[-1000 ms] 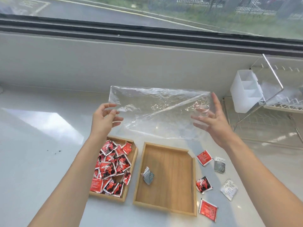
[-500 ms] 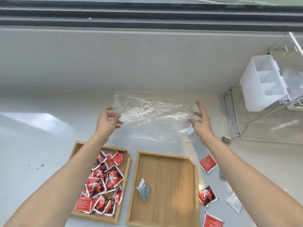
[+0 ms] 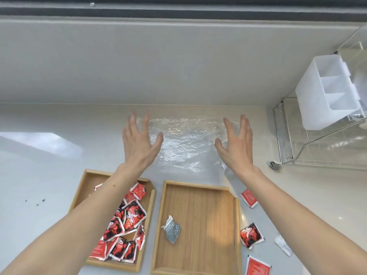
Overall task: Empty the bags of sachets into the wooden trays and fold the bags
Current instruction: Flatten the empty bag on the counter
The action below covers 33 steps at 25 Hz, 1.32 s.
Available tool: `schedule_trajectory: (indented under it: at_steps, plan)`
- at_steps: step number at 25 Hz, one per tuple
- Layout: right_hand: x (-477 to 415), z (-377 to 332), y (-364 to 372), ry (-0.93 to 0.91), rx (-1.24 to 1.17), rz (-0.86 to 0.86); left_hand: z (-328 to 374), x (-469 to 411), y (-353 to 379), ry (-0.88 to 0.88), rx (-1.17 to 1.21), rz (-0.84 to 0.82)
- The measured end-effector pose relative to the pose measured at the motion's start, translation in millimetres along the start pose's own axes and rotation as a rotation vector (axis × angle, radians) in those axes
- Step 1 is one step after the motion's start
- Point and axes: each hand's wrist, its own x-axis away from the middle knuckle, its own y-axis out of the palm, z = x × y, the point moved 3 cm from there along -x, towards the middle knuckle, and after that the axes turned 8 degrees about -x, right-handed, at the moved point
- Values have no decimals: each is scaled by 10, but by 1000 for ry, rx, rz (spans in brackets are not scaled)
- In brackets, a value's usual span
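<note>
Sachets lie nearest: a red sachet (image 3: 257, 266) at the bottom edge on the table (image 3: 39, 175), a red-and-black sachet (image 3: 251, 235) and a white sachet (image 3: 283, 245) to the right of it, and another red sachet (image 3: 249, 197) a little farther back, all on the bare table just right of the right wooden tray (image 3: 237, 225). That tray holds a single silver sachet (image 3: 172, 229) near its left side. Just beside it, the left wooden tray (image 3: 83, 187) carries a heap of red sachets (image 3: 127, 225), partly hidden under the left forearm.

Beyond the trays, the clear plastic bag (image 3: 184, 143) lies spread flat on the table, crinkled and shiny, well short of the wall. The left hand (image 3: 139, 143) is at the bag's left edge and the right hand (image 3: 236, 143) at its right edge, both palm down with fingers splayed and straight; neither grip is closed on anything, and the bag sits between the two thumbs. Whether the palms press on the plastic or hover just above it cannot be told.

Farther right stands a wire dish rack (image 3: 317, 151) with a white plastic divided holder (image 3: 327, 92) hung on it. Farthest back, the pale wall rises to a dark window frame (image 3: 178, 8)
</note>
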Motion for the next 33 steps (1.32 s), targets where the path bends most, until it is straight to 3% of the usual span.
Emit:
schedule_trajectory:
  at_steps: [3, 6, 16, 27, 33]
  plan:
    - [-106, -166, 113, -216, 187, -45, 303, -112, 153, 252, -134, -13]
    - [-196, -174, 309, -289, 297, -110, 426, -190, 440, 367, -210, -86]
    - [-307, 262, 705, -220, 348, -309, 53, -315, 1017, 363, -328, -372]
    - [-293, 275, 685, -193, 259, -364, 66, -327, 962, 376, -333, -396]
    - [-175, 113, 532, -218, 211, -338, 219, -235, 775, 403, -285, -306]
